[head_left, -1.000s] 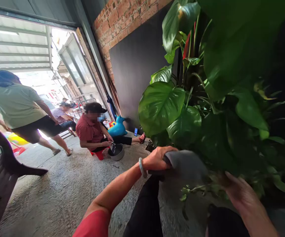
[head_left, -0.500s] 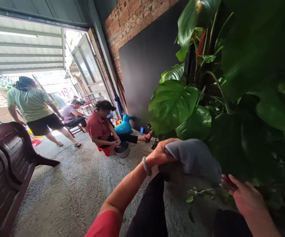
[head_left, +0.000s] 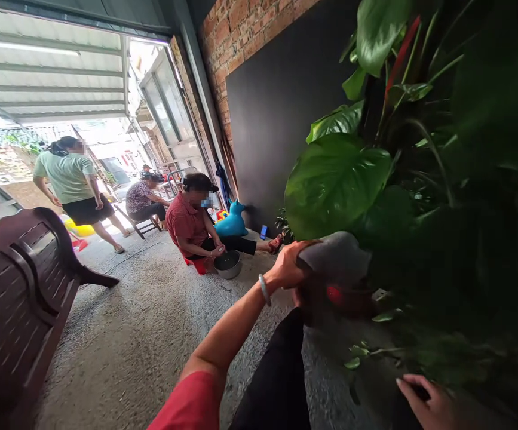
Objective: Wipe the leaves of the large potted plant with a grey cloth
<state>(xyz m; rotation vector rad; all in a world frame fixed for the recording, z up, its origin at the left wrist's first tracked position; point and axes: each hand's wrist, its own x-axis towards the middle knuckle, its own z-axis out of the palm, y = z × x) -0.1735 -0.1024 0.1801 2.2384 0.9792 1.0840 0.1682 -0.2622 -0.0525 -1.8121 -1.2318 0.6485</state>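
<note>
Higher now, left hand (head_left: pixel 288 269) gripping one grey cloth (head_left: pixel 334 258); right hand (head_left: pixel 429 403) lower, open.

**Left arm stretched forward, right hand low and open**

The left arm reaches out from a red sleeve, forearm bare and nearly straight, a pale bangle round the wrist. The left hand (head_left: pixel 291 269) is raised ahead of the body with its fingers curled shut in a grip on a grey cloth (head_left: pixel 334 257). The right hand (head_left: pixel 426 403) sits low at the bottom edge of the view, only partly seen, fingers loosely spread, holding nothing. Dark trouser legs lie between the two arms.
</note>
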